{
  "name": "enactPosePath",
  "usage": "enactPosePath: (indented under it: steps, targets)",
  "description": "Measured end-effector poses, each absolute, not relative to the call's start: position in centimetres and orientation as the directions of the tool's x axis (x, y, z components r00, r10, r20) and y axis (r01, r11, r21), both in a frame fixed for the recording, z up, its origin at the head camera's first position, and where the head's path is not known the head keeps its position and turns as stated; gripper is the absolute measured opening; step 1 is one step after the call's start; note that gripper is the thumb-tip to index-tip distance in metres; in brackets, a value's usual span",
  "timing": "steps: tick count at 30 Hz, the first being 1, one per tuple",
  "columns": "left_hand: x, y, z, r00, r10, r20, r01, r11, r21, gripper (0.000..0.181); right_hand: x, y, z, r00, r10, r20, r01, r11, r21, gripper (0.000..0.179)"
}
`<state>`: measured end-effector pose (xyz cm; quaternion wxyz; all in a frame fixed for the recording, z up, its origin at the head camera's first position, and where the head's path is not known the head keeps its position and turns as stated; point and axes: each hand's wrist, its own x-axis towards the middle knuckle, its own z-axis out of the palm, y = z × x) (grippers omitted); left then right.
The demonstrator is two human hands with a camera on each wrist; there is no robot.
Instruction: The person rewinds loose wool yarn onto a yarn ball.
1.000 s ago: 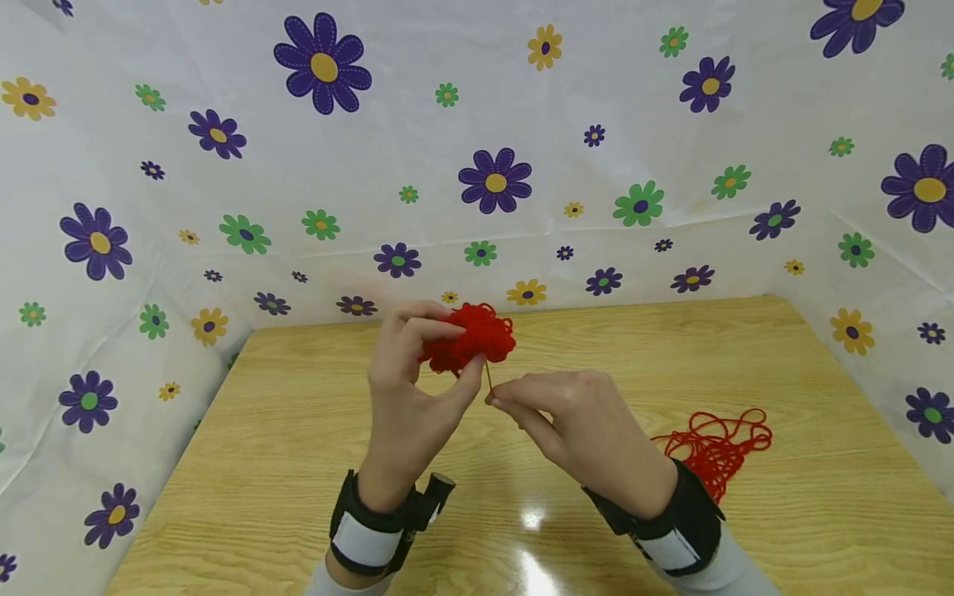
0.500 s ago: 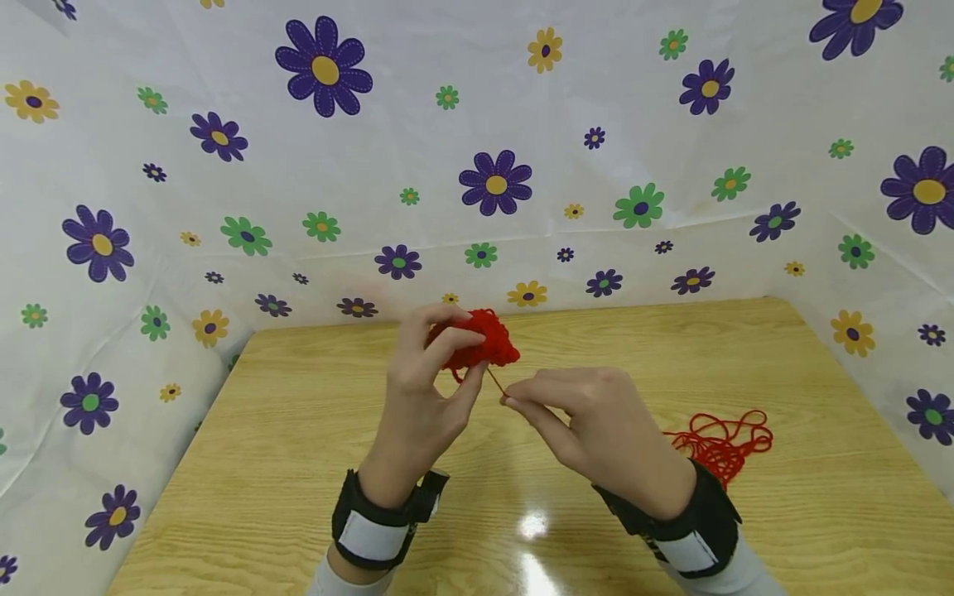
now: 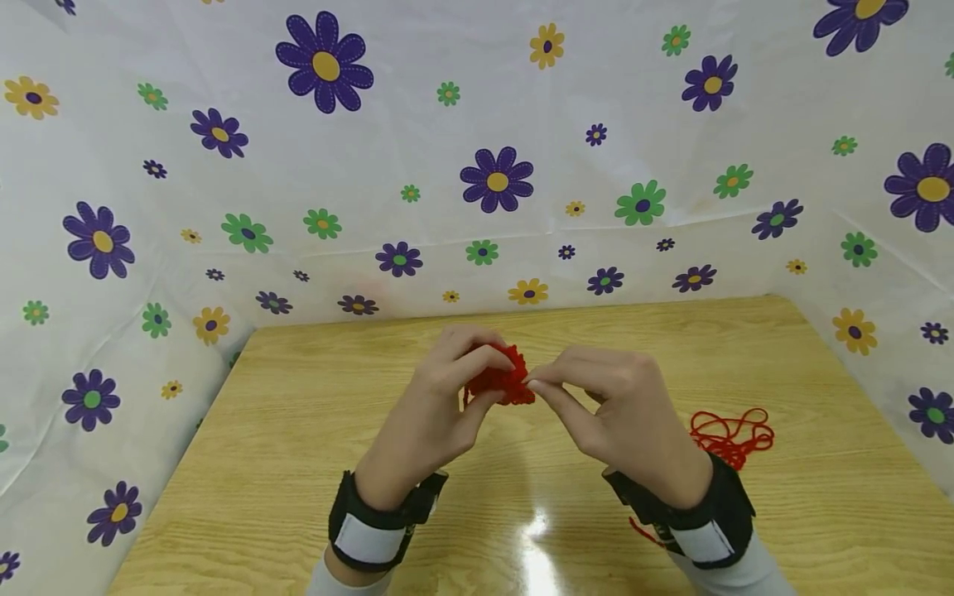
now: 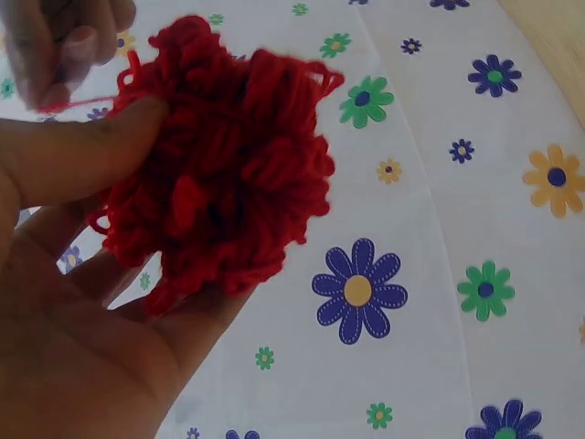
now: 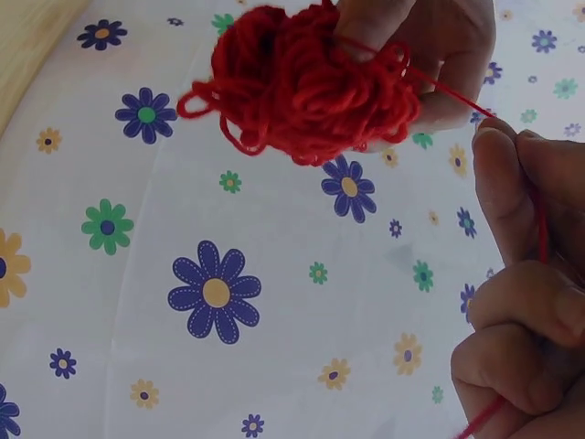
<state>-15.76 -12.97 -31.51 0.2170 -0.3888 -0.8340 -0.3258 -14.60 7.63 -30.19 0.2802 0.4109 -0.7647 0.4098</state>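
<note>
A looped bundle of red yarn (image 4: 228, 165) is held between the thumb and fingers of my left hand (image 3: 440, 406), above the table. In the right wrist view the yarn bundle (image 5: 302, 87) shows many loops, with the left thumb pressed on its near side. A single strand (image 5: 448, 90) runs taut from it to my right hand (image 3: 614, 406), whose thumb and forefinger pinch it. The strand passes on through the curled right fingers (image 5: 503, 366) and out below them. In the head view the left fingers partly hide the bundle.
On the wooden table (image 3: 298, 463), a loose tangle of red yarn (image 3: 734, 434) lies right of my right wrist. A yarn length (image 3: 644, 531) shows beside the right wristband. Flower-printed white cloth (image 3: 417, 124) stands behind and at both sides.
Both hands have moved to the right, and the left hand with the bundle has also come lower. The bundle has turned in the left hand. The tangle on the table looks smaller.
</note>
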Motion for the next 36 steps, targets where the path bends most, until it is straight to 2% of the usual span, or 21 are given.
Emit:
enactPosePath:
  steps: [8,16,26,36]
  targets:
    - [-15.0,-12.8,-30.9,-0.602,0.565,0.564,0.793,0.347,0.500,0.032,-15.1,8.1,-29.9,-0.499,-0.325,0.804,-0.849,0.370,-0.378,0.016]
    - [-12.6,-12.1,-27.8,-0.578,0.590,0.563,0.780,0.197,0.594,0.030,-15.6,8.0,-30.3,-0.501,-0.309,0.809,-0.842,0.390,-0.372,0.016]
    - [-11.9,-12.2,-26.9,-0.602,0.532,0.595,0.752,0.127,0.647,0.030,-16.1,7.8,-31.2,-0.595,-0.380,0.708,-0.795,0.407,-0.449,0.014]
    - [-11.6,-12.5,-26.6,-0.593,0.448,0.669,0.749,0.002,0.662,0.033,-16.0,7.6,-31.3,-0.641,-0.405,0.652,-0.766,0.396,-0.507,0.017]
